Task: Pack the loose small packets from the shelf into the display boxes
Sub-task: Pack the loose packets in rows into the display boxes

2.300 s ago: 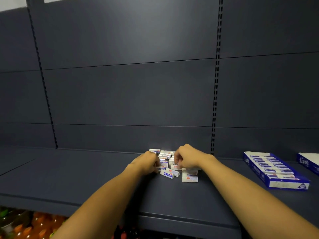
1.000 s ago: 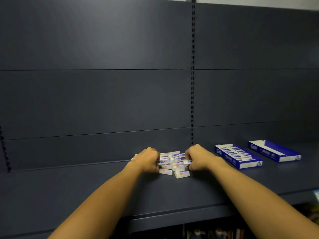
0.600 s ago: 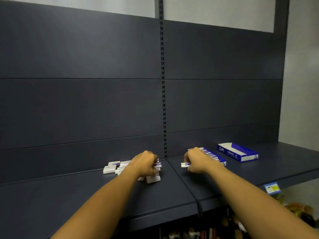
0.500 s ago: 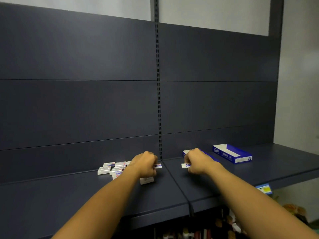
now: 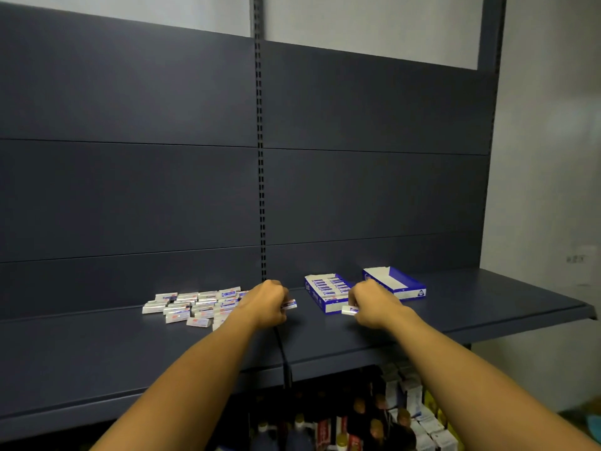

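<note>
Both hands have shifted rightward from the pile, each carrying a packet. Bottles (image 5: 374, 421) and cartons (image 5: 419, 415) crowd the lower shelf, partly cut off by the frame edge. Print on the wrappers is too small to read. On the dark shelf (image 5: 487, 307), the left hand (image 5: 268, 305) curls round one packet (image 5: 289, 304) beside the loose packets (image 5: 195, 307); the right hand (image 5: 374, 304) pinches another packet (image 5: 350, 309) just in front of the part-filled display box (image 5: 327, 292), with an empty box (image 5: 395, 283) beyond
</note>
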Demonstrator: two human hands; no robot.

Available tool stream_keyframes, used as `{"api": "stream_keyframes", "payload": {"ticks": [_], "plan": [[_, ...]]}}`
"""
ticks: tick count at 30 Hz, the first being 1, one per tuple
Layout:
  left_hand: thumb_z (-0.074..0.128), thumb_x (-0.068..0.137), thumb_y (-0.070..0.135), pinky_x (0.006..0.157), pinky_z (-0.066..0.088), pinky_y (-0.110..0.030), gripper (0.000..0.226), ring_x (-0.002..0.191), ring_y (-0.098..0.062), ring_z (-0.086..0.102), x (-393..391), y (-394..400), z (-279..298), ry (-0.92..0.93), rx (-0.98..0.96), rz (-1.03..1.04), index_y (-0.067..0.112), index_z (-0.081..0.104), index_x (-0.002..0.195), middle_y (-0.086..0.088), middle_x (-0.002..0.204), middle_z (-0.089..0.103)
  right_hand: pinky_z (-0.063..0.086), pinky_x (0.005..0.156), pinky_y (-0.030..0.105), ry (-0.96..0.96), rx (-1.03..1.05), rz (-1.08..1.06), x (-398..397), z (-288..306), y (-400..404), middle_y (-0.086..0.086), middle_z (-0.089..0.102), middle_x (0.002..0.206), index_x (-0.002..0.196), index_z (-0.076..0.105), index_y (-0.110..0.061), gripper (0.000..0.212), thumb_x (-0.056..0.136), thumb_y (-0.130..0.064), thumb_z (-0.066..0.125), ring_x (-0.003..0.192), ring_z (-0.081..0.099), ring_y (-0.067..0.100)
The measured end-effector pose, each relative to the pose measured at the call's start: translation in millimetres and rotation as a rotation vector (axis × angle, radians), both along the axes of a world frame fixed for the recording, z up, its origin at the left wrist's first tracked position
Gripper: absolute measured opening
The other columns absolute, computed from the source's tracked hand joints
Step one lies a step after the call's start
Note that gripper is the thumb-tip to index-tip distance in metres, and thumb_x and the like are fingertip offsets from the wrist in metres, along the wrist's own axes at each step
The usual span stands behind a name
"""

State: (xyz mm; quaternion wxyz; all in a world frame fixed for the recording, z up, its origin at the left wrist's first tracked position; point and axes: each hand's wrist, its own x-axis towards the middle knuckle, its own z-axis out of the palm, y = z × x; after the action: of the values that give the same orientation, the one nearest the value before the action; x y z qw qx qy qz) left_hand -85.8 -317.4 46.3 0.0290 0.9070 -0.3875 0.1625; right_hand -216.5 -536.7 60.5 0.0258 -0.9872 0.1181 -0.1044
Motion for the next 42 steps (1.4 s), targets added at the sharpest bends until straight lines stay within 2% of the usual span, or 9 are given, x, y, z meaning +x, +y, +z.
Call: {"api": "stream_keyframes", "payload": {"ticks": [6,13,16,21,28,33,37,40,42], "plan": [[0.066,0.086,0.019,0.085,0.054,-0.039,0.032,0.103,-0.027,0.060,-15,-32,-1,0.011,-0.004,-0.011,0.012,0.063,0.117,-0.008,0.119,0.058,0.055,0.093,0.037,0.008,0.045,0.014,-14,-6,-29,0.007,0.062,0.118,0.114,0.065,-0.016,0.025,0.090,-0.011,0.068,0.105,0.062,0.024],[0.067,0.088,0.021,0.082,0.054,-0.032,0.027,0.098,-0.021,0.060,-7,-66,0,0.008,-0.024,-0.061,0.014,0.064,0.114,-0.005,0.117,0.059,0.056,0.092,0.038,-0.012,0.070,-0.010,-15,-11,-60,0.005,0.065,0.114,0.111,0.067,-0.018,0.022,0.090,-0.013,0.069,0.103,0.063,0.023],[0.066,0.088,0.022,0.083,0.055,-0.036,0.024,0.098,-0.022,0.060,2,-79,-3,0.008,-0.034,-0.060,0.013,0.066,0.110,-0.004,0.115,0.060,0.057,0.089,0.039,-0.025,0.067,-0.037,-9,-15,-76,0.005,0.064,0.110,0.105,0.069,-0.019,0.017,0.089,-0.012,0.068,0.098,0.063,0.023],[0.067,0.089,0.027,0.078,0.056,-0.034,0.020,0.095,-0.020,0.061,24,-104,-9,0.026,-0.108,-0.031,0.013,0.067,0.104,-0.004,0.114,0.061,0.057,0.084,0.037,-0.042,0.058,-0.042,15,-20,-98,0.004,0.064,0.108,0.100,0.069,-0.019,0.015,0.087,-0.010,0.068,0.094,0.063,0.023],[0.072,0.091,0.032,0.087,0.056,-0.034,0.030,0.103,-0.017,0.059,56,-139,-14,0.104,-0.188,-0.036,0.016,0.066,0.116,-0.001,0.120,0.057,0.057,0.080,0.032,-0.044,0.088,0.031,72,-13,-119,-0.001,0.065,0.102,0.099,0.067,-0.024,0.015,0.087,-0.016,0.072,0.089,0.063,0.016],[0.074,0.088,0.030,0.083,0.057,-0.031,0.033,0.097,-0.014,0.059,74,-162,-15,0.142,-0.200,-0.053,0.017,0.066,0.116,0.000,0.119,0.059,0.050,0.071,0.021,-0.071,0.109,0.134,111,-13,-131,-0.005,0.060,0.115,0.103,0.067,-0.025,0.020,0.086,-0.022,0.077,0.090,0.060,0.012],[0.075,0.086,0.029,0.077,0.056,-0.027,0.033,0.091,-0.013,0.060,81,-174,-19,0.138,-0.211,-0.073,0.018,0.067,0.117,0.002,0.113,0.059,0.054,0.076,0.024,-0.138,0.139,0.199,129,-19,-136,-0.006,0.059,0.114,0.105,0.068,-0.025,0.022,0.085,-0.020,0.077,0.093,0.060,0.012],[0.075,0.085,0.030,0.067,0.047,-0.020,0.031,0.087,-0.011,0.059,84,-177,-25,0.153,-0.228,-0.088,0.020,0.068,0.114,0.006,0.109,0.058,0.052,0.074,0.023,-0.180,0.161,0.254,138,-28,-144,-0.008,0.058,0.110,0.106,0.069,-0.024,0.024,0.084,-0.017,0.076,0.094,0.058,0.010],[0.075,0.084,0.031,0.068,0.049,-0.021,0.032,0.087,-0.010,0.059,88,-174,-25,0.160,-0.239,-0.075,0.021,0.069,0.114,0.009,0.106,0.057,0.053,0.076,0.023,-0.196,0.179,0.285,146,-30,-152,-0.009,0.058,0.109,0.108,0.070,-0.024,0.023,0.086,-0.019,0.075,0.096,0.058,0.010]]}}
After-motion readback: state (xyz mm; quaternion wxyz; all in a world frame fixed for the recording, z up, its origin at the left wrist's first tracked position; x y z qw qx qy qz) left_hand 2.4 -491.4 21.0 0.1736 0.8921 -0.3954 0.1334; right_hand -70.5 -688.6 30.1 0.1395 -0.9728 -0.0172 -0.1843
